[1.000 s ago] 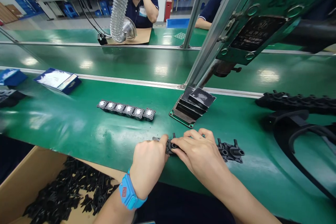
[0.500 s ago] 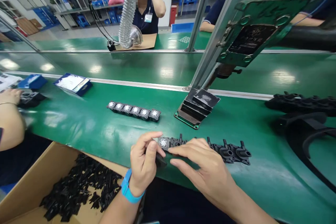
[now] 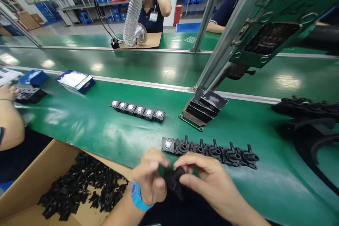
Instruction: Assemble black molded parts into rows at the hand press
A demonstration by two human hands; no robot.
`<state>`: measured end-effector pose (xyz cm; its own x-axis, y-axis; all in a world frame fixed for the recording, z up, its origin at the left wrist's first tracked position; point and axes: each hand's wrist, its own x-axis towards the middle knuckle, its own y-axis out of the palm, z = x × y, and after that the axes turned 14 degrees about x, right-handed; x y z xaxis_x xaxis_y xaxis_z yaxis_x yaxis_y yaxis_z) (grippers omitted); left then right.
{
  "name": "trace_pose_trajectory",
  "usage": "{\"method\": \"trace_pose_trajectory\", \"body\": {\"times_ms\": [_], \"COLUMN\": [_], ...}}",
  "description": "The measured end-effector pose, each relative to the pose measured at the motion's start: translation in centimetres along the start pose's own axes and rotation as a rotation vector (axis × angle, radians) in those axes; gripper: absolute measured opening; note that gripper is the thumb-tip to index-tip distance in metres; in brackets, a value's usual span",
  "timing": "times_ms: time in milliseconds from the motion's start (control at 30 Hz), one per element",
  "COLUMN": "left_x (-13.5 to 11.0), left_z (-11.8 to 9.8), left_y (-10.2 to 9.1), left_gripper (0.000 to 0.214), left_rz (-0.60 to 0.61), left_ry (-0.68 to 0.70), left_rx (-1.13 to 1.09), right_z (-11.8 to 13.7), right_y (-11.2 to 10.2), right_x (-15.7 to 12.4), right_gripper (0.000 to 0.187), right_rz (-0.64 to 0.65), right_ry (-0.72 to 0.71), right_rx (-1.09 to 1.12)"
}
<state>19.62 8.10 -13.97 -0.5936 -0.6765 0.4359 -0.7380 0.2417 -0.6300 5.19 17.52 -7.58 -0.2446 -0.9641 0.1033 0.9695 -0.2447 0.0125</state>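
Low over the table's front edge, a dark black plastic part (image 3: 173, 180) is between my two hands, blurred by motion. My right hand (image 3: 209, 178) pinches its upper right side with thumb and fingers. Curled at its left side is my left hand (image 3: 150, 176), smeared, with the fingers closed on the part. Just beyond lies a row of black plastic housings (image 3: 214, 152) with upright spouts. At that row's left end is a square piece with a white swirl disc (image 3: 168, 144). Farther back sits a second row of swirl-faced black pieces (image 3: 140, 110).
A cardboard box (image 3: 31, 183) of loose black parts (image 3: 87, 183) stands at lower left. Behind the rows are a green-framed fixture (image 3: 202, 109) and a metal post (image 3: 212, 56). Black mouldings (image 3: 312, 109) lie at right. A co-worker's arm (image 3: 10, 123) reaches in from the left.
Both hands have drawn down toward me, away from the row, uncovering the swirl-disc piece. My right hand has closed onto the black part that my left hand held. The view has shifted slightly.
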Motion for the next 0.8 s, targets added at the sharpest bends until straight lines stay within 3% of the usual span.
{"method": "trace_pose_trajectory", "body": {"times_ms": [100, 167, 233, 333, 633, 800], "left_x": [1.6, 2.9, 3.7, 4.0, 4.1, 4.2], "left_z": [2.2, 3.3, 4.1, 4.5, 4.5, 4.6], "left_y": [-0.7, -1.2, -1.4, -1.1, -0.9, -1.0], "left_gripper": [0.078, 0.095, 0.100, 0.094, 0.091, 0.084], "left_rz": [-0.049, 0.122, 0.272, 0.369, 0.439, 0.456], "left_ry": [0.075, 0.102, 0.083, 0.029, -0.072, -0.069], "left_rx": [-0.039, 0.001, 0.008, -0.036, -0.107, -0.111], "right_z": [0.5, 0.3, -0.5, -1.8, -2.4, -2.1], "right_y": [-1.2, -1.3, -0.9, -0.1, 1.1, 0.8], "right_x": [0.7, 1.5, 2.3, 3.3, 3.9, 4.5], "right_gripper": [0.014, 0.012, 0.012, 0.014, 0.012, 0.012], "right_rz": [-0.278, -0.327, -0.284, -0.243, -0.181, -0.047], "right_ry": [-0.301, -0.389, -0.422, -0.456, -0.394, -0.384], "right_rx": [-0.553, -0.750, -0.830, -0.877, -0.998, -1.071]}}
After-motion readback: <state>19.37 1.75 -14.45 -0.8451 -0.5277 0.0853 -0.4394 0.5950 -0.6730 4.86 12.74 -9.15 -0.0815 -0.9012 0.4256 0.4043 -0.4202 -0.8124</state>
